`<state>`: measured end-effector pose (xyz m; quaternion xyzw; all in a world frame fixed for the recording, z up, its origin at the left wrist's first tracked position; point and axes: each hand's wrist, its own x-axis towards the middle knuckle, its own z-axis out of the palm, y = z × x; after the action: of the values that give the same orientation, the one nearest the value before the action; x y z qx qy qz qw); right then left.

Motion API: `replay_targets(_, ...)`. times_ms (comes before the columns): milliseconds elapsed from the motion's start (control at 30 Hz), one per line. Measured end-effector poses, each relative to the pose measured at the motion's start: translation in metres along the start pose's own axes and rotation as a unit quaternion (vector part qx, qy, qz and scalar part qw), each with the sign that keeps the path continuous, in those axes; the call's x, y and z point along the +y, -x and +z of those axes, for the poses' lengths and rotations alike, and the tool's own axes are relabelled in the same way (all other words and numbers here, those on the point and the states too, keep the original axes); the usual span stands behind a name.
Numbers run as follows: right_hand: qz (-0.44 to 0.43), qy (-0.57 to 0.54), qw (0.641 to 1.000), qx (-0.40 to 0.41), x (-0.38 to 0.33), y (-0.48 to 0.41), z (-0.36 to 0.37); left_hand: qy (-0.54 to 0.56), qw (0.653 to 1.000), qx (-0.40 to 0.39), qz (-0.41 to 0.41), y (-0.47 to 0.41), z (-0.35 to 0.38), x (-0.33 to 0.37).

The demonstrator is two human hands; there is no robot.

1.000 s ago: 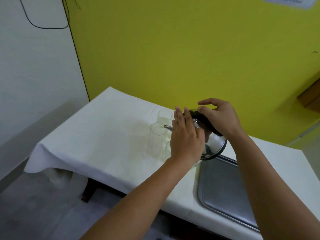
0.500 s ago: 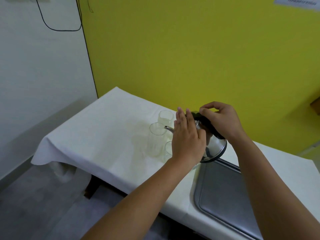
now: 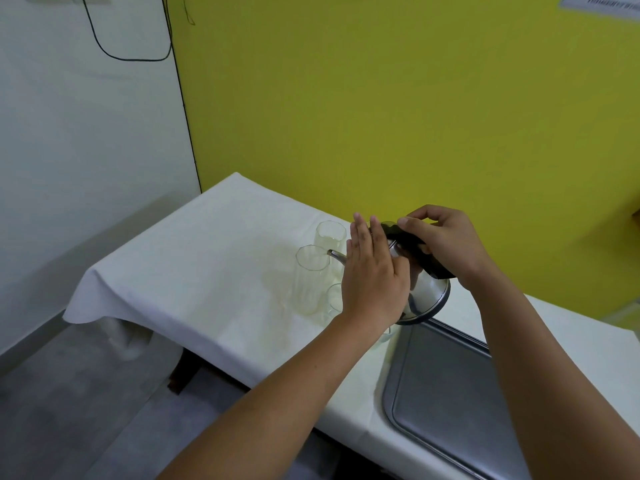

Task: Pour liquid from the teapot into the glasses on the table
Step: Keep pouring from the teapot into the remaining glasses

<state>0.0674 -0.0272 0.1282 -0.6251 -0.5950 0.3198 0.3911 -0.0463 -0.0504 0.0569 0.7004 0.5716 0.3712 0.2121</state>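
Observation:
A shiny steel teapot (image 3: 427,299) with a black handle is tipped to the left above the table. My right hand (image 3: 446,244) grips the black handle. My left hand (image 3: 372,275) lies flat against the pot's lid and front, fingers straight. The thin spout (image 3: 335,254) reaches over the rim of a tall clear glass (image 3: 310,278). A second tall glass (image 3: 330,237) stands just behind it. A shorter glass (image 3: 335,299) shows partly beside my left wrist. Any stream of liquid is too faint to see.
The table carries a white cloth (image 3: 207,258) with a faint yellowish stain near the glasses. A grey metal tray (image 3: 446,393) lies at the near right, under the pot's base. A yellow wall stands close behind; the floor drops off at the left.
The view has shifted slightly, so the table sits a little more to the right. Both hands keep the same hold, with the pot still tipped over the front glass.

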Motion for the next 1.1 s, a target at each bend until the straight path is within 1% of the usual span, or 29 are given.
replay_targets(100,-0.003,0.001,1.000,-0.011,-0.003,-0.003,0.001,-0.035,0.999,-0.001,0.005,-0.005,0.006,-0.007)
replay_targets(233,-0.005,0.001,1.000,-0.020,-0.004,-0.008,0.004,-0.023,1.000,0.016,0.007,-0.005,0.004,-0.007)
replay_targets(300,-0.007,-0.002,1.000,-0.023,-0.003,-0.010,0.006,-0.016,1.000,0.013,-0.002,-0.005,0.003,-0.008)
replay_targets(400,-0.009,-0.008,1.000,-0.026,-0.001,-0.012,0.008,-0.043,0.999,0.008,0.002,-0.006,0.006,-0.014)
replay_targets(467,-0.009,-0.004,1.000,-0.028,0.000,-0.013,0.008,-0.035,0.999,0.011,-0.002,-0.006,0.007,-0.014)
replay_targets(600,-0.012,0.004,0.999,-0.031,-0.001,-0.014,0.009,0.030,0.998,0.060,-0.020,-0.004,0.002,-0.008)
replay_targets(733,-0.016,0.006,0.999,-0.037,-0.003,-0.016,0.009,-0.021,1.000,0.014,-0.014,-0.008,0.005,-0.013)
replay_targets(800,-0.018,0.005,0.999,-0.039,-0.005,-0.017,0.009,0.004,0.999,0.024,-0.030,-0.010,0.008,-0.015)
replay_targets(900,-0.016,0.006,0.999,-0.043,-0.006,-0.019,0.010,-0.021,0.999,0.016,-0.021,-0.010,0.008,-0.016)
replay_targets(1000,-0.016,0.017,0.999,-0.043,-0.006,-0.020,0.010,0.054,0.996,0.060,-0.031,-0.008,0.002,-0.009)
replay_targets(1100,-0.014,0.018,0.999,-0.044,-0.006,-0.021,0.010,0.066,0.995,0.072,-0.018,-0.006,0.000,-0.006)
